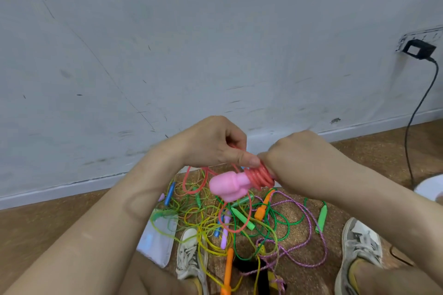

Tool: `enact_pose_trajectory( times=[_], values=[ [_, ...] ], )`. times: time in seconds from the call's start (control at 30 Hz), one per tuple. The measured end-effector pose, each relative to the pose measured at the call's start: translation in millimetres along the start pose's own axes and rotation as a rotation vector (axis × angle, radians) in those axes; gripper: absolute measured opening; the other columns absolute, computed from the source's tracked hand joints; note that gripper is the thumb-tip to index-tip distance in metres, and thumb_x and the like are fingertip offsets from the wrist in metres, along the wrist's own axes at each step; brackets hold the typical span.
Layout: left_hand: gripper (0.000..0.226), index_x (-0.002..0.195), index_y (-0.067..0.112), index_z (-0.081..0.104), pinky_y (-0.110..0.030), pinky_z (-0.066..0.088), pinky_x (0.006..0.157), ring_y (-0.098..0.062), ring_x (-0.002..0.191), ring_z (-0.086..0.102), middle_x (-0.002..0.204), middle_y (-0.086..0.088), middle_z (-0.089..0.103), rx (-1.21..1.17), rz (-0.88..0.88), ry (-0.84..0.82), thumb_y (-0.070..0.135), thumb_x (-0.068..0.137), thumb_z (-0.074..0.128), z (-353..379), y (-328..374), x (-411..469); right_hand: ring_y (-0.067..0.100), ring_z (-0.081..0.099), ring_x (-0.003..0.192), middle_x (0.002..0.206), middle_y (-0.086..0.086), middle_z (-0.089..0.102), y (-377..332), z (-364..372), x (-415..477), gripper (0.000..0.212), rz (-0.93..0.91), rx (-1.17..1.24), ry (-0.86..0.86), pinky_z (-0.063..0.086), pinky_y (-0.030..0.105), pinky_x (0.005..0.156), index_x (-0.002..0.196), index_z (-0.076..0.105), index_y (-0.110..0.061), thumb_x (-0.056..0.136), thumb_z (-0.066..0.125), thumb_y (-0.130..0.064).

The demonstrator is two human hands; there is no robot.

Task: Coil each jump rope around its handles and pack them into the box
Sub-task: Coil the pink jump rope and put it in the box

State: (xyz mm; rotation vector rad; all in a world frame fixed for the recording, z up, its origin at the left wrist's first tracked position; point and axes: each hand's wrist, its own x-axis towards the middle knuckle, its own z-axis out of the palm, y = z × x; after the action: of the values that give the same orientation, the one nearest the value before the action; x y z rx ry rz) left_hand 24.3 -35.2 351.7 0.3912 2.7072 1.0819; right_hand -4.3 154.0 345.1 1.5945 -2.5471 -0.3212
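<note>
Currently, the coiling step is being carried out on 1 rope, held up in front of the wall, above the heap on the floor. The pink handles (229, 185) are being gripped by the right hand (296, 158), whose fingers are closed around their far end, mostly hidden by the wrist. The red cord (260, 176) is being wound around the handles in tight turns, several already lying side by side next to the right hand. The left hand (215, 143) is closed narrowly on the cord, with its thumb being pressed against the newest turn. A loose run of the same cord is hanging down from the hands into the heap (239, 220), where green, yellow, purple and orange ropes are lying tangled between 2 shoes.

By this judgement the rope is only partly coiled, since a long loop is trailing below. The next move is likely calling for the slack to be drawn clear of the tangle and laid as further turns, kept taut so that earlier ones are not being loosened. No box is being shown with certainty; a pale flat object (158, 237) is lying left of the heap, but whether it is the box cannot be told.
</note>
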Motion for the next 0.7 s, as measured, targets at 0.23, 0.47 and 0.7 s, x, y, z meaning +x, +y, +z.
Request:
enact_pose_trajectory(
  times=[0.23,0.47,0.7],
  values=[
    [0.040,0.058,0.023,0.060,-0.011,0.033,0.048,0.002,0.041,0.045,0.046,0.016,0.053,-0.519,-0.157,-0.132,0.059,0.069,0.072,25,-20,7,0.020,0.064,0.074,0.077,0.003,0.069,2,10,-1,0.017,0.066,0.565,0.184,0.034,0.030,0.060,0.078,0.061,-0.026,0.083,0.066,-0.042],
    [0.034,0.069,0.014,0.041,-0.020,0.013,0.042,-0.005,0.039,0.022,0.048,0.005,0.027,-0.973,-0.220,-0.115,0.025,0.101,0.036,52,-13,15,0.007,0.028,0.045,0.060,-0.006,0.050,30,13,7,0.038,0.344,1.540,0.251,0.024,0.020,0.044,0.086,0.060,-0.022,0.068,0.082,-0.048],
    [0.013,0.084,0.013,0.063,-0.022,0.048,0.067,-0.009,0.067,0.062,0.068,0.004,0.066,-0.546,-0.246,-0.349,0.009,0.093,0.054,77,-56,14,0.012,0.034,0.040,0.047,-0.001,0.042,40,14,14,0.025,0.540,1.836,0.425,0.023,0.015,0.039,0.069,0.051,-0.017,0.082,0.070,-0.009]
  ],
)
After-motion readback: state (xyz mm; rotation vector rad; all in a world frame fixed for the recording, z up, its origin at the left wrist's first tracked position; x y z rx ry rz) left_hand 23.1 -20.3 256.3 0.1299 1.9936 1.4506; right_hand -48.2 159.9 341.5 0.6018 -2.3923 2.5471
